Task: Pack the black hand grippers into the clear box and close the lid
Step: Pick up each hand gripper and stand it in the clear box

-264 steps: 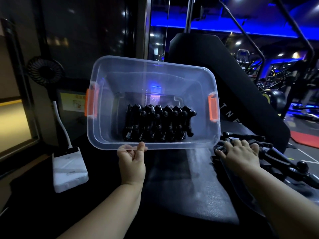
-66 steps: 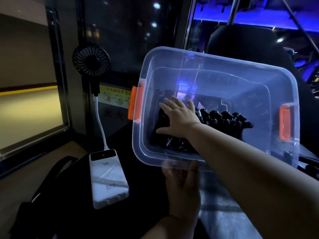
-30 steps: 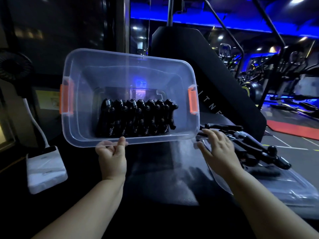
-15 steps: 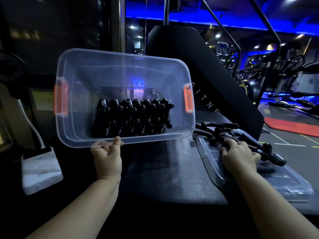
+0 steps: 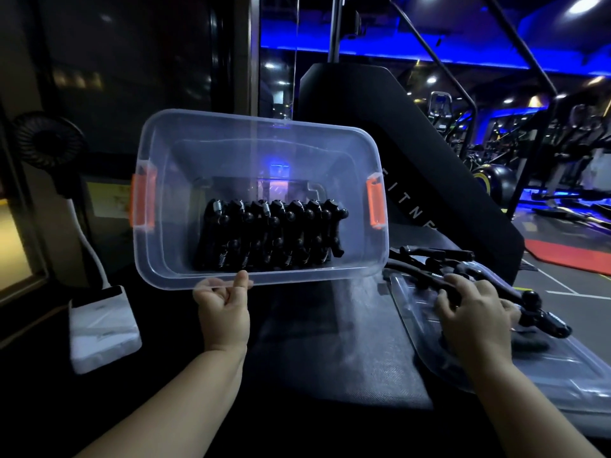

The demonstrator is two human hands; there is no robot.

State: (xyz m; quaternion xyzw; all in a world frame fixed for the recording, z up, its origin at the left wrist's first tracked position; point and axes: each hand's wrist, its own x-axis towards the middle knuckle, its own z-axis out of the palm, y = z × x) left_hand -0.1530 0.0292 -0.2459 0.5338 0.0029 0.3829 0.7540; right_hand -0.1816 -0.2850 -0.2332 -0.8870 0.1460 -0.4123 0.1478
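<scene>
Tilted clear box pinched by left hand, right hand gripping loose gripper — on lid

The clear box is colourless and see-through, with a bright orange latch at each end. The hand grippers inside are black with silver coil springs. The loose hand grippers are black too, on a transparent lid. The power bank is white with a black end; the fan is black on a white stalk. A yellow sign sits behind. The padded backrest is black with pale lettering. Blue light strips glow above a red floor mat.
</scene>
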